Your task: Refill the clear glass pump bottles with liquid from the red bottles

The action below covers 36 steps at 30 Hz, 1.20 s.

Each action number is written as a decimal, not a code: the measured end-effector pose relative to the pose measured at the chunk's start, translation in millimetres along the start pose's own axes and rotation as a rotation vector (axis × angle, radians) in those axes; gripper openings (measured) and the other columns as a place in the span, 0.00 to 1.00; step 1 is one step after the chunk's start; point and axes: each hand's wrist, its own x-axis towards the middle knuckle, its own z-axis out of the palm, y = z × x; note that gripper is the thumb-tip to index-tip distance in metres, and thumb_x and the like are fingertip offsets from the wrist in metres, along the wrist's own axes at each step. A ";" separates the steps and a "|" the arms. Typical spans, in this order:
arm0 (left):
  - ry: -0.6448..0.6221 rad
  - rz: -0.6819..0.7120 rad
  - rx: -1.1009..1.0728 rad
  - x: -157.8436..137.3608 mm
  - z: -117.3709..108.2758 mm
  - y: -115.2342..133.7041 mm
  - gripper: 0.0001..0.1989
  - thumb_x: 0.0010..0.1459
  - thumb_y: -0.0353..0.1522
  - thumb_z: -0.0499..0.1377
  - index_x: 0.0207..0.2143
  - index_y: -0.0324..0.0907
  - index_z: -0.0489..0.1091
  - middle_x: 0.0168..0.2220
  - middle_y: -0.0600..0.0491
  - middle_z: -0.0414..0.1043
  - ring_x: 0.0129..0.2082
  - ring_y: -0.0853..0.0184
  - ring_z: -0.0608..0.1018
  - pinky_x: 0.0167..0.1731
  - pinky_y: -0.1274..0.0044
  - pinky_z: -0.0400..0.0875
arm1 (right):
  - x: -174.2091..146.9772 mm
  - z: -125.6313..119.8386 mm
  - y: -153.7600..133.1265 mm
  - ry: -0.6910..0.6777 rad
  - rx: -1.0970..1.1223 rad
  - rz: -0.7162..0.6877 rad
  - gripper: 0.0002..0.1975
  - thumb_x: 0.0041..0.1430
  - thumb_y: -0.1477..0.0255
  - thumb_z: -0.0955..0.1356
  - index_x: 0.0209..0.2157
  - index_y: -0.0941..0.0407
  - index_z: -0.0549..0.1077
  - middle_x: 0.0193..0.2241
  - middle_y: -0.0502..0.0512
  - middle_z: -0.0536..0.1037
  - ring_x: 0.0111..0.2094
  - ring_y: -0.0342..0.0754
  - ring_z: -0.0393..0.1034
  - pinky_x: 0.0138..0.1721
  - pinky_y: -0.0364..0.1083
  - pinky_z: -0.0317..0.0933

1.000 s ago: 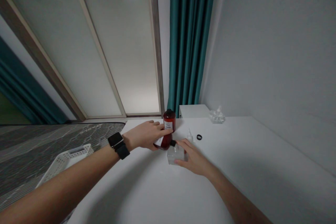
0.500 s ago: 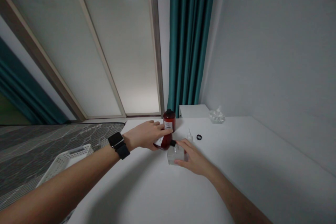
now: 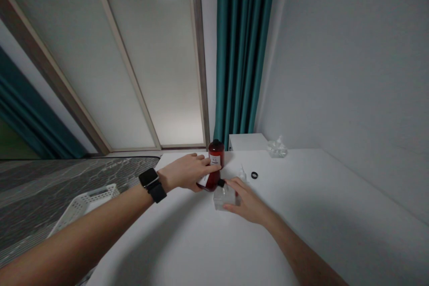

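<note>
My left hand (image 3: 187, 172), with a dark watch on its wrist, is closed around a dark red-brown bottle (image 3: 212, 182) that lies tilted to the right. The mouth end of this bottle is over a clear, square-sided bottle (image 3: 221, 201) standing on the table. A small black neck piece (image 3: 221, 182) shows between the two; which bottle it belongs to I cannot tell. My right hand (image 3: 247, 203) grips the clear bottle from the right, fingers and thumb around its side. Just behind stands another red-brown bottle (image 3: 216, 148) with a white label and black top.
On the white table (image 3: 208, 246), a black ring (image 3: 254, 175) and a translucent nozzle-shaped piece (image 3: 241, 173) lie beyond my right hand. A crumpled clear plastic bag (image 3: 277, 148) sits at the back edge. Low on the left is a white perforated basket (image 3: 78, 205).
</note>
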 end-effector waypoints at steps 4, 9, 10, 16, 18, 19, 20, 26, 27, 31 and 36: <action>-0.002 0.000 0.007 0.2 -1.0 0.2 0.34 0.54 0.38 0.66 0.60 0.46 0.58 0.44 0.47 0.75 0.37 0.58 0.77 0.39 0.70 0.67 | 0.4 0.4 0.2 0.001 0.002 0.006 0.32 0.53 0.69 0.75 0.59 0.51 0.65 0.51 0.58 0.69 0.53 0.55 0.65 0.57 0.57 0.60; -0.002 0.005 0.016 0.5 -1.6 0.4 0.34 0.53 0.39 0.66 0.60 0.47 0.58 0.44 0.47 0.75 0.37 0.58 0.77 0.38 0.70 0.67 | 0.4 1.7 2.1 0.009 0.008 -0.003 0.32 0.53 0.70 0.75 0.59 0.50 0.65 0.51 0.57 0.69 0.53 0.55 0.66 0.57 0.56 0.61; -0.003 0.005 0.019 0.6 -1.5 0.4 0.34 0.53 0.39 0.66 0.60 0.47 0.58 0.44 0.47 0.75 0.37 0.58 0.77 0.38 0.70 0.67 | 0.3 1.8 2.5 0.010 0.006 -0.004 0.32 0.53 0.70 0.75 0.59 0.50 0.65 0.51 0.57 0.69 0.53 0.55 0.66 0.57 0.56 0.61; 0.000 0.008 0.028 1.0 -0.6 -0.3 0.33 0.54 0.40 0.65 0.60 0.47 0.58 0.43 0.47 0.75 0.36 0.58 0.77 0.38 0.70 0.67 | -0.2 0.8 1.8 -0.001 -0.001 -0.011 0.32 0.53 0.70 0.75 0.59 0.51 0.65 0.51 0.57 0.69 0.53 0.55 0.65 0.57 0.56 0.61; 0.006 0.012 0.027 1.1 -0.2 -0.5 0.33 0.54 0.40 0.65 0.60 0.47 0.59 0.43 0.47 0.75 0.37 0.58 0.77 0.38 0.69 0.67 | -0.1 0.4 0.6 0.000 0.000 -0.014 0.32 0.54 0.70 0.74 0.59 0.50 0.65 0.51 0.57 0.69 0.53 0.55 0.66 0.57 0.56 0.60; 0.008 0.014 0.026 1.1 -0.1 -0.6 0.33 0.54 0.40 0.65 0.60 0.47 0.58 0.43 0.47 0.75 0.37 0.58 0.77 0.38 0.70 0.67 | 0.0 0.3 0.1 0.002 0.002 -0.014 0.32 0.54 0.70 0.74 0.59 0.50 0.65 0.51 0.57 0.69 0.53 0.55 0.66 0.57 0.55 0.61; 0.009 0.015 0.027 1.1 0.0 -0.7 0.34 0.54 0.40 0.66 0.60 0.47 0.58 0.43 0.47 0.75 0.37 0.58 0.77 0.38 0.70 0.67 | 0.1 0.3 -0.4 0.003 0.005 -0.012 0.32 0.54 0.71 0.74 0.59 0.50 0.65 0.51 0.57 0.69 0.52 0.55 0.66 0.56 0.55 0.61; 0.003 0.015 0.045 0.9 -1.0 -0.4 0.35 0.53 0.39 0.66 0.60 0.47 0.58 0.43 0.47 0.75 0.36 0.58 0.76 0.37 0.70 0.67 | 0.7 -0.3 -1.8 0.002 0.000 0.000 0.31 0.53 0.71 0.75 0.58 0.52 0.66 0.50 0.57 0.69 0.52 0.54 0.66 0.56 0.55 0.61; 0.003 0.013 0.045 0.9 -1.3 -0.3 0.34 0.53 0.39 0.66 0.60 0.47 0.58 0.43 0.47 0.75 0.36 0.58 0.76 0.37 0.70 0.67 | 0.6 -0.5 -2.0 0.000 -0.003 0.001 0.31 0.53 0.71 0.75 0.58 0.52 0.66 0.50 0.57 0.69 0.52 0.54 0.66 0.56 0.55 0.61; -0.001 0.004 0.038 1.1 -1.9 0.1 0.34 0.53 0.39 0.66 0.60 0.47 0.58 0.43 0.47 0.75 0.36 0.59 0.76 0.38 0.70 0.66 | 0.3 -0.8 -2.1 -0.005 -0.001 -0.001 0.32 0.54 0.71 0.74 0.59 0.52 0.65 0.51 0.57 0.68 0.53 0.53 0.66 0.57 0.54 0.61; -0.001 0.002 0.021 0.8 -0.7 -0.3 0.33 0.54 0.39 0.65 0.60 0.47 0.58 0.44 0.47 0.75 0.36 0.59 0.76 0.39 0.70 0.66 | 0.1 -0.2 -1.2 0.000 -0.002 0.011 0.31 0.53 0.70 0.74 0.59 0.51 0.65 0.51 0.56 0.68 0.52 0.53 0.66 0.56 0.54 0.62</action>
